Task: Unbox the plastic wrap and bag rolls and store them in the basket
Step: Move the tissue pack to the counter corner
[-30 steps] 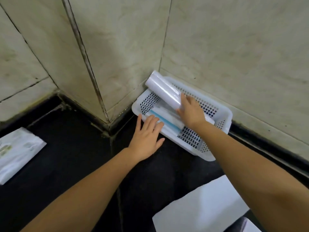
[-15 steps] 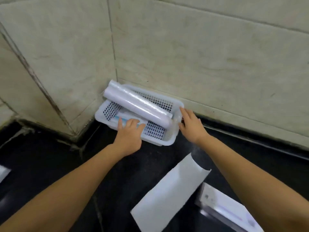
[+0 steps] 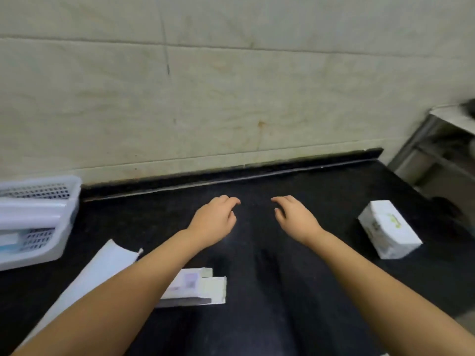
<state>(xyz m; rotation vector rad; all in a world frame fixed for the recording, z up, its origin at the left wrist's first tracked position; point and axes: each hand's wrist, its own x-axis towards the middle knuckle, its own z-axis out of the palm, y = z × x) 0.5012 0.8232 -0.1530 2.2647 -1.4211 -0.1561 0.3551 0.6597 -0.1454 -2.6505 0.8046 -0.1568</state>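
The white perforated basket (image 3: 73, 199) stands at the far left against the wall, partly cut off by the frame edge. A white roll (image 3: 28, 217) lies across it, over a blue-and-white roll (image 3: 10, 244) lower inside. My left hand (image 3: 214, 219) and my right hand (image 3: 295, 217) hover side by side over the bare black counter, well to the right of the basket. Both hold nothing and their fingers are loosely curled and apart. A small white box with green print (image 3: 388, 229) sits to the right of my right hand.
A long white box (image 3: 102, 268) lies diagonally under my left forearm, beside an opened flat white carton (image 3: 203, 289). The tiled wall (image 3: 231, 98) runs along the back of the counter. A metal shelf unit (image 3: 437, 150) stands past the counter's right end.
Both hands have left the basket and moved right over the counter. The view has swung right, so the basket now sits at the left edge and the small white box has appeared.
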